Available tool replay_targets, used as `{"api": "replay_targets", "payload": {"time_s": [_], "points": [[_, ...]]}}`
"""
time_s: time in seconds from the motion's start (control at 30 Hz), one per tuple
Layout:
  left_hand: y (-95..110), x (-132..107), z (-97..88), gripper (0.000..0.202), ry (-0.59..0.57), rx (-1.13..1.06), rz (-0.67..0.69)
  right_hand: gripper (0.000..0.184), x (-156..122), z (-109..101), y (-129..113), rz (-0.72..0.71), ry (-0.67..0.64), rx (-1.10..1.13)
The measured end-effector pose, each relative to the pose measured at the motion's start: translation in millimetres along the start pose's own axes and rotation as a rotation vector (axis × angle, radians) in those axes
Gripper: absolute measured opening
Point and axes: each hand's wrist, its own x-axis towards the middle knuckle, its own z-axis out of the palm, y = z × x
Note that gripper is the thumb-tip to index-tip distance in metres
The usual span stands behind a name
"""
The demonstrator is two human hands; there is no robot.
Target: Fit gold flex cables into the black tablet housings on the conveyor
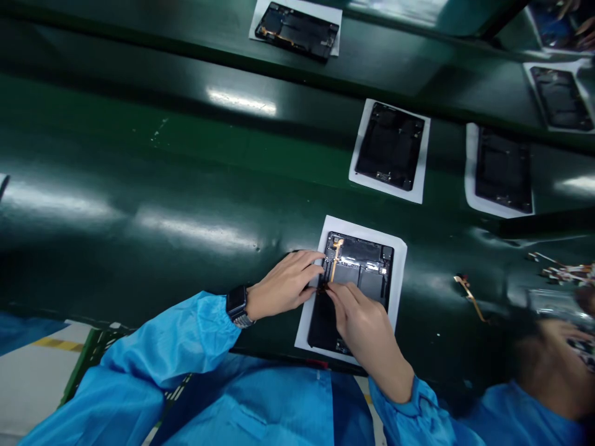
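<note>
Step in hand, by judgement: a flex cable point(334, 267) is being worked on inside an opened tablet point(373, 282), w/ attention given to the cable's lower end, nr the tablet's L edge. Whether it's being fixed or freed can't be told from this view. For the next move, a fine, light touch is prob. called for: the thin strip should be kept flat & unkinked, the body held steady, and pressure kept off the small parts alongside.

The L hand point(286, 282) is laid at the tablet's L edge, fingers parted & slightly bent, nothing seen gripped. The R hand point(367, 316) is reached over the lower half, thumb & index brought together at the cable's end; the tips are partly hidden, so what's pinched, if anything, can't be told.

The tablet is laid flat, slightly turned, on a white sheet point(398, 291) nr the front edge of the green table point(186, 186). Its insides are exposed: dark frame, grey panels mid-body, a shiny strip across the upper part, a plain black area below. The cable is seen as an orange-gold strip, run lengthwise down the L side, w/ a wider upper end.
</note>
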Motion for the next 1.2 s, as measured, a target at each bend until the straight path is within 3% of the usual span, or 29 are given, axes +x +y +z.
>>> {"api": "replay_targets", "payload": {"time_s": [0.17, 0.3, 0.4, 0.5, 0.63, 0.7, 0.8, 0.9, 1.0, 1.2], "points": [[0.7, 0.8, -0.3, 0.031, 0.0, 0.004, -0.004, 0.02, 4.7, 2.5, -7.2, -0.011, -0.035, -0.027], [-0.4, 0.5, 1.1, 0.031, 0.013, 0.002, -0.001, 0.02, 4.9, -1.8, 0.3, 0.001, -0.044, 0.082], [-0.7, -1.2, -0.1, 0.032, 0.008, 0.006, 0.005, 0.019, -1.9, -16.0, 12.3, 0.072, 0.073, 0.211], [0.2, 2.4, -5.7, 0.029, 0.014, 0.001, -0.006, 0.015, -12.3, -31.3, 25.8, 0.268, 0.254, 0.406], [-2.7, 32.4, -15.4, 0.02, 0.074, 0.089, -0.009, 0.013, -17.7, -27.9, 46.0, 0.478, 0.349, 0.966], [-7.2, 58.5, -17.9, 0.02, 0.085, 0.21, 0.011, 0.012, -12.9, -17.6, 56.4, 0.482, 0.423, 1.221], [-14.7, 99.6, -18.5, 0.027, 0.008, 0.372, 0.032, 0.015, -2.1, -6.3, 68.4, 0.467, 0.523, 1.376], [-20.7, 127.1, -19.2, 0.029, -0.102, 0.461, 0.025, 0.016, -1.1, -5.0, 68.9, 0.474, 0.459, 1.323], [-26.9, 135.5, -21.8, 0.027, -0.156, 0.424, 0.01, 0.018, -12.2, -4.5, 55.6, 0.423, 0.373, 1.114], [-37.4, 130.7, -20.9, 0.019, -0.086, 0.259, -0.025, 0.015, -25.2, 10.3, 24.9, 0.138, 0.32, 0.652]]}}
